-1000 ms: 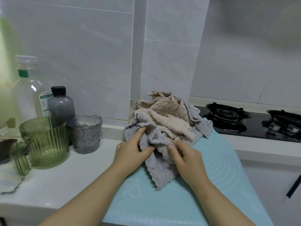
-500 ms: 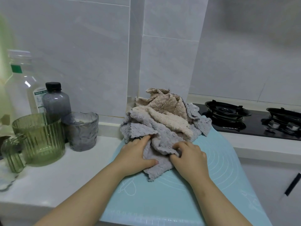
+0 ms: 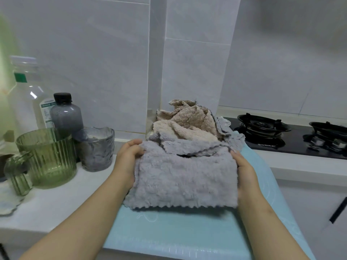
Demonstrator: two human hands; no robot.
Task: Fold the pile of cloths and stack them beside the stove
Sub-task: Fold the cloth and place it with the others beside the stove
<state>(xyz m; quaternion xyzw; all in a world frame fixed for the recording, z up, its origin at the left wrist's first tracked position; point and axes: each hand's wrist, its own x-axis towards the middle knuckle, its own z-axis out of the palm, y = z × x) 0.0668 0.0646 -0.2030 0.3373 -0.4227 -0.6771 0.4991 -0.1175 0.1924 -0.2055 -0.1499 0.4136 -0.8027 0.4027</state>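
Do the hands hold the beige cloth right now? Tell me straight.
No, the left hand and the right hand both grip the grey cloth, while the beige cloth lies behind it.

Home kitchen: gas stove (image 3: 262, 126), tiled wall (image 3: 93, 53), countertop (image 3: 56, 199).

bottle label (image 3: 46, 112) blurred, stove marking (image 3: 266, 146) illegible

grey cloth (image 3: 185, 182) spread flat, crumpled pile (image 3: 189, 124) behind
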